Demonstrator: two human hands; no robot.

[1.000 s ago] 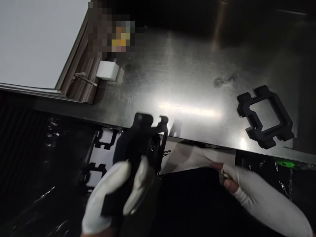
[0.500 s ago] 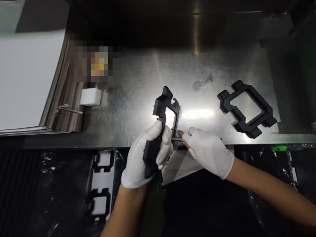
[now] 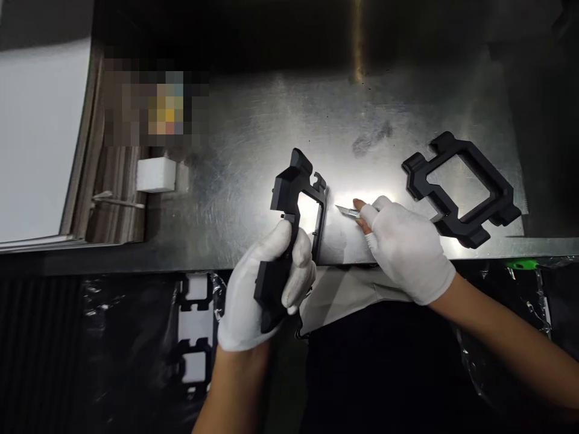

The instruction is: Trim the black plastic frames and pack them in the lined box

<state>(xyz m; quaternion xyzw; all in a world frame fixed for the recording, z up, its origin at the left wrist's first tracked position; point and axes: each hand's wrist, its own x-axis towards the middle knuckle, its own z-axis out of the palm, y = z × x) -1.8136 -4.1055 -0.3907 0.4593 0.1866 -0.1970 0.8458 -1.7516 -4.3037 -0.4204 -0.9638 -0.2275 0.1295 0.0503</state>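
Observation:
My left hand (image 3: 266,277), in a white glove, is wrapped round a black frame-shaped part (image 3: 287,196). The part stands tilted on edge near the front of the metal table, its opening facing right. My right hand (image 3: 402,244), gloved with bare thumb and fingertip, pinches a small knife (image 3: 347,211). The knife's pointed blade faces left toward the held frame, with a gap between them. Behind and right of my right hand, a second black frame (image 3: 497,175) lies flat on the metal table (image 3: 271,120).
At the left is a stack of white-topped sheets (image 3: 40,144), with a white block (image 3: 156,175) beside it. A blurred patch covers something behind the block. Below the front edge, more black frames (image 3: 195,367) lie near clear plastic. A green object (image 3: 521,264) shows at the right.
My right hand has moved right and away from the held frame, and the knife blade now shows clearly. My left hand still grips the frame. The view has shifted slightly.

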